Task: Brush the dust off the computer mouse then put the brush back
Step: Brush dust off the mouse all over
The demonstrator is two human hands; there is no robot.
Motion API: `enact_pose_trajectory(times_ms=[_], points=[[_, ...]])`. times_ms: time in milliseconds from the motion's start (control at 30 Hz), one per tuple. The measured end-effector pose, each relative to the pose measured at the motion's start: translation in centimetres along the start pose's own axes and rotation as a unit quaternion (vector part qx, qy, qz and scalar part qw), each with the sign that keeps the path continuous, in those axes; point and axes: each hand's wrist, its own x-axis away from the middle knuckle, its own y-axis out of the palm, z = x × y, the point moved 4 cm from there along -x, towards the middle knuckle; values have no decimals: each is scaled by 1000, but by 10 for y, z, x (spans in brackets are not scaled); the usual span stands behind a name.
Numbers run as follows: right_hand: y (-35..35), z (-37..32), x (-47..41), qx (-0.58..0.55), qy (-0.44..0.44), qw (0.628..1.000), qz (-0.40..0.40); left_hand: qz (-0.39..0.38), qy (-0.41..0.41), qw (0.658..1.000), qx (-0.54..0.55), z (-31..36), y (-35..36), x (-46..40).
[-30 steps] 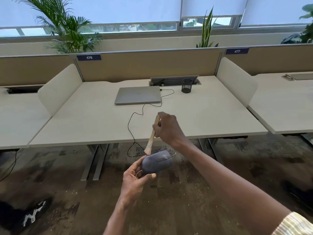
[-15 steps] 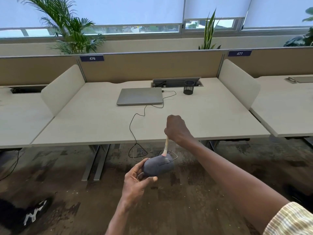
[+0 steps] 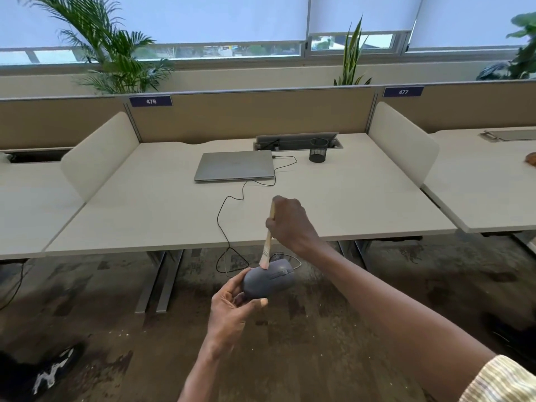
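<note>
Head view:
Left hand: my left hand (image 3: 232, 310) grips the computer mouse (image 3: 268, 279), thumb along its near side and fingers curled under it. I hold it in the air, out in front of the desk's front edge and over the floor (image 3: 304, 343).
Mouse: grey, top face turned up and tilted toward me. Its black cable (image 3: 229, 227) runs up over the front edge of the desk (image 3: 145, 216) and on across the top to the laptop.
Right hand: my right hand (image 3: 291, 224) is closed round the wooden handle of the brush (image 3: 267, 242), above the mouse and level with the desk's front edge.
Brush: near upright, bristles down, pale tip touching the upper rear of the mouse shell.
Laptop: closed grey laptop (image 3: 235, 165), toward the back edge of the desk, middle.
Pen cup: black mesh pen cup (image 3: 318, 150) at the back edge, right of the laptop, beside the cable hatch (image 3: 295, 140).
Dividers: one pale divider panel (image 3: 98, 155) stands along the left edge of the desk, another along the right.
Sleeve: striped sleeve (image 3: 501, 381) on my right arm, bottom right corner.
</note>
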Motion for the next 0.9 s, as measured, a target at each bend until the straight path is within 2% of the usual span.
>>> enact_pose_trajectory(times_ms=[167,267,367,533,600,767,900], points=[[-9,19,2,59,-3,998,32,10,4,1000,-3,0,-5,0],[-13,18,4,-5,-11,998,58,11,4,1000,-3,-1,-5,-2],[-12,17,11,-81,-19,995,49,10,3,1000,0,-1,-4,-5],[-19,30,22,15,-29,995,95,12,0,1000,-4,-2,-5,-6],[-22,29,24,20,-41,993,112,16,1,1000,-8,-1,-5,-7],[-14,11,30,34,-75,992,100,21,4,999,-30,1,-2,-11],[-6,-11,34,-23,-120,990,66,23,10,999,-46,0,-2,-10]])
